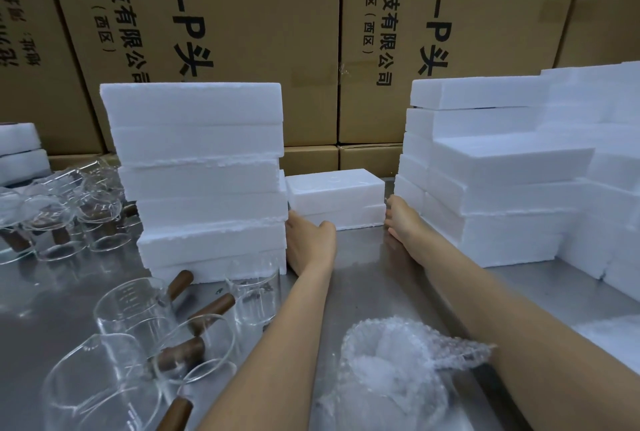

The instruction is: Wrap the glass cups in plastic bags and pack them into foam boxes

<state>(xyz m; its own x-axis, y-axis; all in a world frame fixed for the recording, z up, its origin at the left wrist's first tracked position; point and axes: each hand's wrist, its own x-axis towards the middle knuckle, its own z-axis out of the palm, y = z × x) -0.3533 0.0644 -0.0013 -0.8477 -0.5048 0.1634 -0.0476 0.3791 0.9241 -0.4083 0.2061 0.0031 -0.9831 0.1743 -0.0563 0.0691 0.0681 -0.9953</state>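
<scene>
While both arms reached forward down the middle of the table (363, 257), lay dead ahead of them: the small foam box (335, 195), two white halves closed one on the other, long axis running left to right across the reach. Sat in the gap between the tall left foam stack (199, 174) and the stepped right foam stacks (491, 188), well back toward the cardboard cartons (259, 32). Flanked at each short end by a hand: left hand (310, 243) at the lower left corner, right hand (403, 219) at the right end, about equally near. Judged as a two-handed pull toward the body, each hand needing only to close inward along the box's length.

Could not be told for certain: the grip. Left hand looked relaxed, thumb raised near the box's front edge, fingertips tucked out of sight between box and left stack. Right hand seemed to touch the end face with fairly straight fingers, mostly hidden behind its own wrist.

Waited close to the body: a cup bundled in bubble-wrap bag (391, 375), near the right forearm. Stood unwrapped at lower left: glass cups (138, 326) with brown wooden handles, rims hard to separate against the shiny metal; more of them further left, some cut off by the frame edge.
</scene>
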